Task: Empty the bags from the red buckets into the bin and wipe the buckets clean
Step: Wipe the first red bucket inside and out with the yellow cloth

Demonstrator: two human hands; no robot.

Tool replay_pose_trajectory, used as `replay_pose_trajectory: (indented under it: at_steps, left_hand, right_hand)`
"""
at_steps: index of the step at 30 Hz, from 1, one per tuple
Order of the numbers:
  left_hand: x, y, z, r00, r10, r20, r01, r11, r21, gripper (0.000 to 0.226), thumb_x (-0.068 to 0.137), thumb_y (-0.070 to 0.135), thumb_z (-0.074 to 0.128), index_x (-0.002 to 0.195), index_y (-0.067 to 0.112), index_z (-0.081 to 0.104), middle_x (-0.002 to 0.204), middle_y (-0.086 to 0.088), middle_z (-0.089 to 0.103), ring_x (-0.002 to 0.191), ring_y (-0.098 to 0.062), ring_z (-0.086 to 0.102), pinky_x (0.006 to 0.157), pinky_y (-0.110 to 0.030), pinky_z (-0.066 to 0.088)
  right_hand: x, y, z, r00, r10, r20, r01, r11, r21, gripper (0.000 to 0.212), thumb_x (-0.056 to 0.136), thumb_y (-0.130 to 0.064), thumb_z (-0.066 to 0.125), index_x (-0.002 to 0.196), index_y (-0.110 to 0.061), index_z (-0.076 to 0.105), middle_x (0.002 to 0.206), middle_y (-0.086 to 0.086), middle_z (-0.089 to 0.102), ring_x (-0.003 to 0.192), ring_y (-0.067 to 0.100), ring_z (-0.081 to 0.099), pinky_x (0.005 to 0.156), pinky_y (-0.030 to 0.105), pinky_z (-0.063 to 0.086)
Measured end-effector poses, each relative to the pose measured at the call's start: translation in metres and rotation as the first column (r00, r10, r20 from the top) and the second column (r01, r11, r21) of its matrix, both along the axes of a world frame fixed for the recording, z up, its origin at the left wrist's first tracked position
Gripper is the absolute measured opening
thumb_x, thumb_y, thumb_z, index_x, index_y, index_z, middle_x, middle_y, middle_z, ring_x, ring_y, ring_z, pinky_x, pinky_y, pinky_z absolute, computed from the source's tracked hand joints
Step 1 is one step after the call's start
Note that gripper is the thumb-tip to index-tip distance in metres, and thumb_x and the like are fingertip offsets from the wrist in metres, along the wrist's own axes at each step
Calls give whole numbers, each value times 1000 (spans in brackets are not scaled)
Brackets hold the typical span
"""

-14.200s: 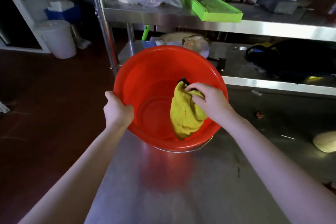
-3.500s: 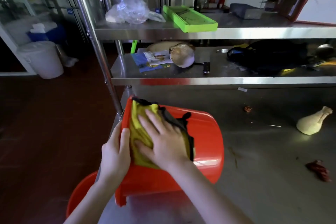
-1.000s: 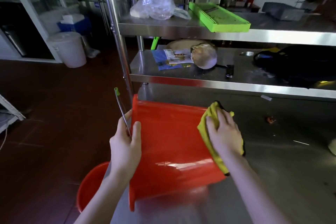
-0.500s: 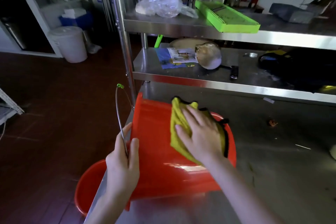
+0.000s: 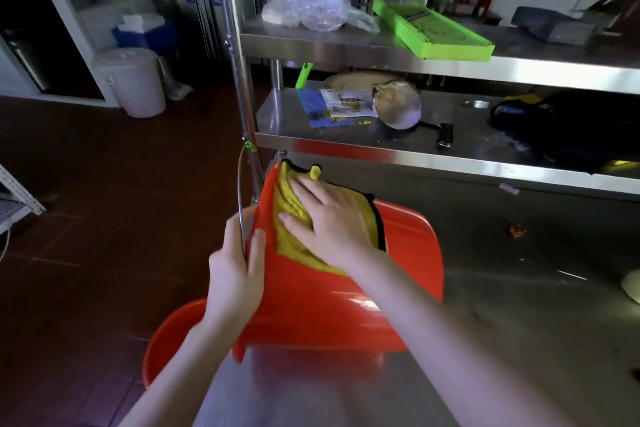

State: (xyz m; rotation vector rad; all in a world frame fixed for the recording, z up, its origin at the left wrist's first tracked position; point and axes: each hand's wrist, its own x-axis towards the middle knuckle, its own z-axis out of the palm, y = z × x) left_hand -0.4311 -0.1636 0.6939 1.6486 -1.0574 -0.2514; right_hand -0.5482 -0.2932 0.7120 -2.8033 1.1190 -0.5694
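Bucket [image 5: 408, 253] – red, lies sideways on table [image 5: 519, 340]. Left hand [image 5: 235, 274] – curled round rim and wire handle [image 5: 239, 191]. Right hand [image 5: 332, 218] – fingers straight, presses cloth [image 5: 287, 201] against bucket wall. Second bucket [image 5: 173, 329] sits below table edge.

Bucket [image 5: 398, 253] and second bucket [image 5: 169, 333] red; cloth [image 5: 294, 208] yellow, edged black; tray [image 5: 433, 29] bright green; pail [image 5: 133, 80] white; box [image 5: 145, 36] blue; table [image 5: 519, 322] silver-grey; floor [image 5: 104, 201] dark red-brown, tiled.
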Motion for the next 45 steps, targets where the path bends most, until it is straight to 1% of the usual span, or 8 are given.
replay_pose_trajectory:
  at_steps: [6, 13, 20, 26, 31, 34, 38, 45]
  left_hand:
    - [7, -40, 25, 996, 20, -90, -3, 983, 182, 17, 99, 46, 41, 109, 46, 55, 75, 1, 67, 50, -8, 57, 54, -34, 53]
    - [-4, -52, 31, 987, 71, -142, -57, 993, 104, 21, 98, 43, 45, 109, 40, 63, 64, 9, 57, 42, 0, 43, 38, -22, 41]
    - [-7, -39, 53, 990, 122, 69, -121, 992, -16, 40, 82, 44, 71, 120, 45, 58, 67, 26, 63, 61, 7, 61, 54, -4, 42]
    - [0, -9, 62, 789, 159, 593, -237, 970, 55, 65, 75, 41, 76, 132, 50, 46, 63, 14, 59, 55, -11, 56, 59, -25, 44]
    - [-16, 20, 49, 681, 118, 723, -226, 973, 54, 67, 80, 32, 74, 140, 39, 45, 81, 7, 70, 65, -23, 68, 54, -30, 52]
    - [-23, 30, 42, 684, 131, 717, -229, 972, 41, 61, 83, 26, 71, 139, 33, 49, 94, 7, 71, 70, -22, 68, 53, -30, 52]
    - [-23, 36, 40, 691, 78, 718, -218, 970, 105, 52, 83, 29, 65, 133, 32, 52, 95, 11, 70, 75, -22, 68, 54, -30, 51]
    - [14, 59, 44, 748, -159, 644, -5, 969, 245, 62, 71, 58, 67, 124, 29, 59, 101, 14, 67, 90, -16, 63, 77, -39, 51]
  right_hand:
    - [-94, 38, -66, 999, -44, 15, 46, 977, -208, 67, 94, -65, 36, 152, -32, 25, 160, -9, 19, 144, 32, 26, 118, 53, 18]
    - [-195, 53, -105, 988, -139, -60, 131, 984, -124, 68, 95, -58, 40, 153, -34, 13, 162, -9, 8, 149, 27, 9, 117, 47, 21]
    - [-207, 45, -96, 993, -98, -65, 96, 995, -41, 45, 79, -24, 73, 123, -28, 63, 127, -8, 59, 107, 20, 64, 102, 46, 46]
    - [-146, 38, -28, 866, -26, 499, -72, 982, 176, 36, 95, -27, 58, 131, -27, 55, 124, -15, 59, 112, 5, 58, 95, 30, 48]
    - [-95, 48, 38, 669, 12, 743, -130, 986, 101, 32, 95, -33, 53, 125, -23, 57, 117, -13, 58, 109, 4, 57, 90, 19, 46]
    - [-73, 55, 56, 714, 32, 700, -161, 980, 119, 27, 95, -33, 55, 120, -23, 60, 115, -12, 60, 108, 4, 55, 91, 22, 46]
    - [-46, 56, 55, 873, -85, 480, -142, 898, 416, 55, 91, -55, 50, 136, -22, 49, 131, -6, 55, 123, 11, 50, 104, 35, 44]
    - [-23, 70, 58, 862, -245, 443, -21, 857, 515, 59, 78, -65, 59, 121, -24, 56, 115, -4, 52, 103, 12, 56, 89, 33, 51]
